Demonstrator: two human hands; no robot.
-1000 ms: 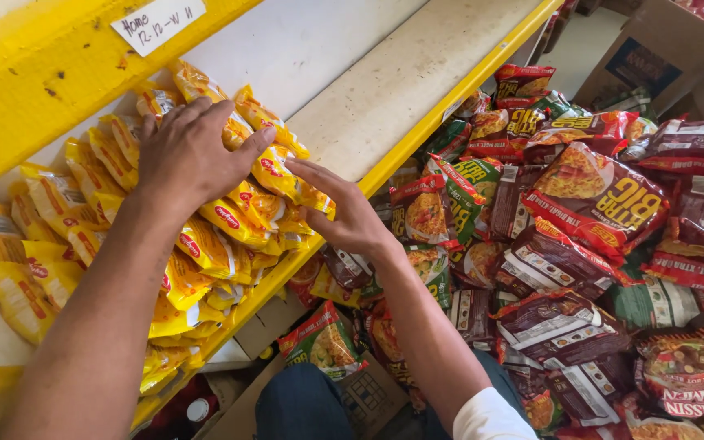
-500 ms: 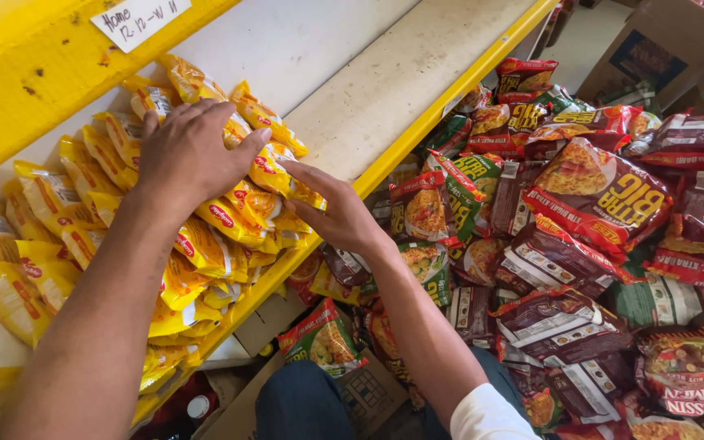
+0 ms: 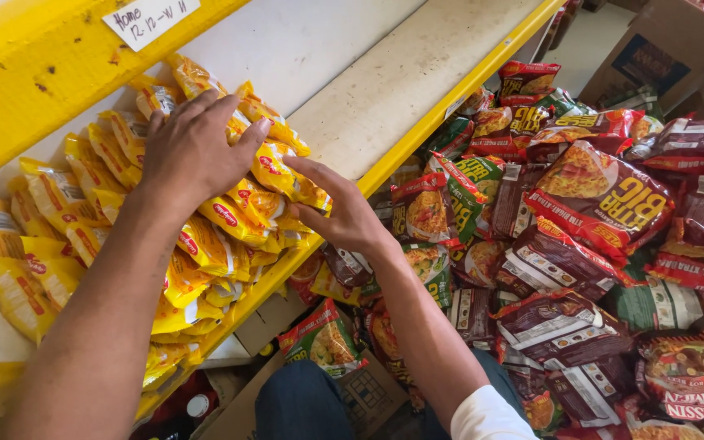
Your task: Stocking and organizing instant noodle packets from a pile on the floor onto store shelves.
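L hand (image 3: 193, 155) flat, fingers spread, on yellow noodle packets (image 3: 205, 244); R hand (image 3: 344, 213) open, fingers together, bracing stack's end on yellow shelf (image 3: 417, 138).

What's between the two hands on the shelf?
Head view: only yellow noodle packets lie between the left hand and right hand; both hands touch them.

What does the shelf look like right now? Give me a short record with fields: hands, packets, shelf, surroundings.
left hand: left hand lies flat, palm down, on the yellow noodle packets
right hand: right hand presses against the right end of the same pile, fingers on the end packet
packets: leaning in a packed row, some spilling over the front edge
shelf: white shelf board with a yellow front rail, bare to the right of the pile
surroundings: heap of dark red and green packets to the right; cardboard box behind
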